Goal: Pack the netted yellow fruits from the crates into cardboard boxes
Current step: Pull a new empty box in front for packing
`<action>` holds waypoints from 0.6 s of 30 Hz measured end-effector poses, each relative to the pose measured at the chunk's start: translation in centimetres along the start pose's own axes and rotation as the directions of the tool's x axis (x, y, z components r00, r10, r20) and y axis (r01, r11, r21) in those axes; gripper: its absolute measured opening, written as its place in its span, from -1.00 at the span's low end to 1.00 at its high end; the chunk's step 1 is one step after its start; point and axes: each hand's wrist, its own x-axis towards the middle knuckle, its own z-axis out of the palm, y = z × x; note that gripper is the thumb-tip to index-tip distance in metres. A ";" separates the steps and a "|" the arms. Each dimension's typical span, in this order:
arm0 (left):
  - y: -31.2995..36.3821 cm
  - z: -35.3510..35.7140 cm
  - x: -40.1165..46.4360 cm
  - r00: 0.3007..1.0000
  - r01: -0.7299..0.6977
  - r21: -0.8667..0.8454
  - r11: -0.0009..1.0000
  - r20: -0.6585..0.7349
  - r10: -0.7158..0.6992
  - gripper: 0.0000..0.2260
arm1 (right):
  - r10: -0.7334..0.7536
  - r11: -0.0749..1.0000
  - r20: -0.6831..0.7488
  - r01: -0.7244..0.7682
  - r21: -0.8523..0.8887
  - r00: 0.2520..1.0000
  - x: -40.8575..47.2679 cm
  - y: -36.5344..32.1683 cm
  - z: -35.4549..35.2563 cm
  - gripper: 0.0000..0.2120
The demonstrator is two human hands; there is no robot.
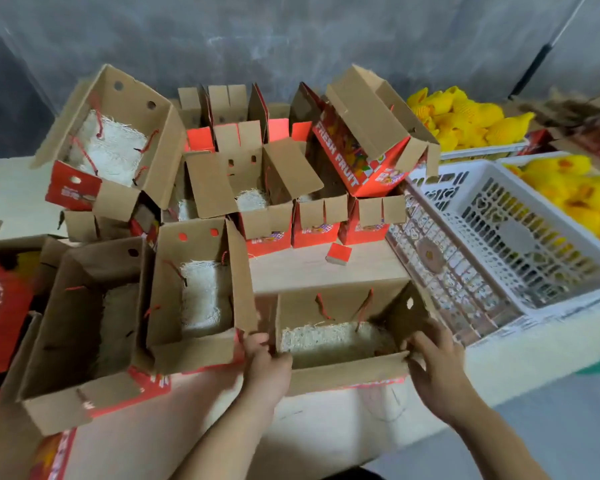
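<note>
Many open cardboard boxes [201, 292] crowd the table [323, 268]; white crates [520, 244] of netted yellow fruits [575, 192] sit right. My left hand [267, 365] and right hand [437, 368] grip the nearest box [347, 372] by its ends.

So we've got plain matt brown cardboard boxes [340, 344] here, raw kraft inside and printed glossy-ish red outside. Each has a pad of rough, stringy white fibre liner [201, 299] at the bottom and thin red cord handles [323, 306]. The white crate [499, 237] looks like smooth moulded plastic lattice. The yellow fruits [465, 123] wear soft foam netting. The tabletop [326, 271] reads as pale matt wood.
</note>
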 end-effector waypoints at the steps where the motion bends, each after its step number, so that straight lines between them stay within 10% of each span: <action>1: -1.0 0.1 -0.1 0.998 0.057 0.020 0.998 0.012 -0.057 -0.50 | 0.067 0.997 0.056 -0.064 -0.043 0.996 -0.7 0.0 0.8 -0.73; 6: -0.5 1.4 -1.2 0.939 -0.205 0.379 0.902 -0.183 0.290 -0.23 | 0.186 0.982 -0.231 -0.176 0.064 0.955 0.1 -0.3 0.3 -0.66; 11: 4.5 6.6 -1.3 0.647 -0.592 0.594 0.544 -0.052 0.761 -0.68 | 0.115 0.988 -0.028 -0.112 0.105 0.993 4.6 2.2 -1.4 -0.53; 18: 10.4 23.6 -1.1 0.694 -0.718 0.283 0.636 0.225 0.683 -0.88 | -0.225 0.889 -0.121 0.255 0.381 0.967 9.4 9.9 -7.8 -0.63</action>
